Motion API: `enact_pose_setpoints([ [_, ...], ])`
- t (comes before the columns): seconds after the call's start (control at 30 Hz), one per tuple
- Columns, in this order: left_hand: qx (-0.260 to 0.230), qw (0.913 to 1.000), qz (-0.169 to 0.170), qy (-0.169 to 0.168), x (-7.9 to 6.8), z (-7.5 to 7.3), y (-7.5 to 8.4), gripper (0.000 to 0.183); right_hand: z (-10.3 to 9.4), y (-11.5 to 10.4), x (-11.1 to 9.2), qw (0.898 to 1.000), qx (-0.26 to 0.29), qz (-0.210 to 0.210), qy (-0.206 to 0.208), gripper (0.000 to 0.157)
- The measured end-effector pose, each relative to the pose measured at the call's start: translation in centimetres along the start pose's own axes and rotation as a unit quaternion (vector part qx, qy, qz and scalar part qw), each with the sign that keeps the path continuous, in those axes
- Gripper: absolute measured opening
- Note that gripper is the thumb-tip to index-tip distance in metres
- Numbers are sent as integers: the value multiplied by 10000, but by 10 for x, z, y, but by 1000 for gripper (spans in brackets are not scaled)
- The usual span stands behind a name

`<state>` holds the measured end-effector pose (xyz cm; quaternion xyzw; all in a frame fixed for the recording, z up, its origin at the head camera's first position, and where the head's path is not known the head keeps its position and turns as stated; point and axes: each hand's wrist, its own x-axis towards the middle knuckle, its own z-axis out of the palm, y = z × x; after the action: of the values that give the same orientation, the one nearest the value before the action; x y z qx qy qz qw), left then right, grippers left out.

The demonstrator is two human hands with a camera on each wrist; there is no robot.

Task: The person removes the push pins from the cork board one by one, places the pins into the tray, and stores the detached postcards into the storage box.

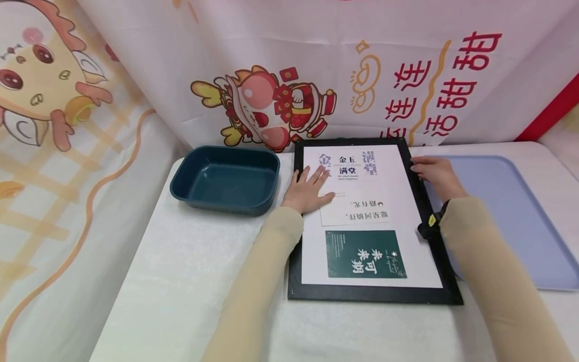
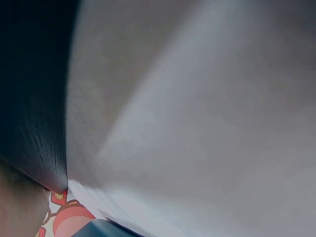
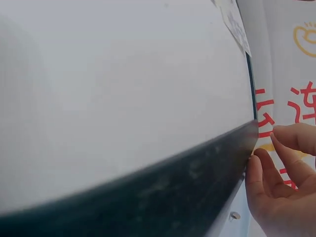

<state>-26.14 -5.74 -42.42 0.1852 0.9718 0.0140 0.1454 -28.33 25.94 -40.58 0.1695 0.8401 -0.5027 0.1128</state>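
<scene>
A black picture frame [image 1: 375, 294] lies on the white table, with a white sheet [image 1: 312, 251] inside it. On the sheet are a dark green card [image 1: 366, 254], a white card with black characters [image 1: 355, 217] and, at the far end, purple and black lettering [image 1: 347, 166]. My left hand [image 1: 307, 191] rests palm down over the frame's left side, fingers spread onto the sheet. At the right side's far part, my right hand [image 1: 436, 176] touches the outer edge; in the right wrist view its thumb and fingertips [image 3: 254, 170] are apart. The left wrist view mostly shows a blurred pale surface.
Left of the frame stands a dark teal bin [image 1: 223, 206]. A pale blue tray [image 1: 511, 201] lies to the right, partly behind my right arm. Behind the table hangs a printed white cloth [image 1: 316, 50] with cartoon figures and red characters.
</scene>
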Motion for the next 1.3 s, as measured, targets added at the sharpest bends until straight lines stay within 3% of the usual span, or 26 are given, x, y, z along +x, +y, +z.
enact_pose_setpoints([
  [0.37,-26,10000,4,-3,-1,-2,1,74,10,-5,-1,9956,-907,-190,-114,52],
  [0.67,22,10000,-21,58,0,-1,1,74,11,-6,2,9942,-1037,-180,-207,52],
  [0.97,-23,9993,-4,375,2,1,3,69,11,-3,5,9927,-1163,-216,-246,51],
  [1.3,1042,9893,-44,1024,3,-4,9,46,10,-4,5,9939,-1066,-147,-259,53],
])
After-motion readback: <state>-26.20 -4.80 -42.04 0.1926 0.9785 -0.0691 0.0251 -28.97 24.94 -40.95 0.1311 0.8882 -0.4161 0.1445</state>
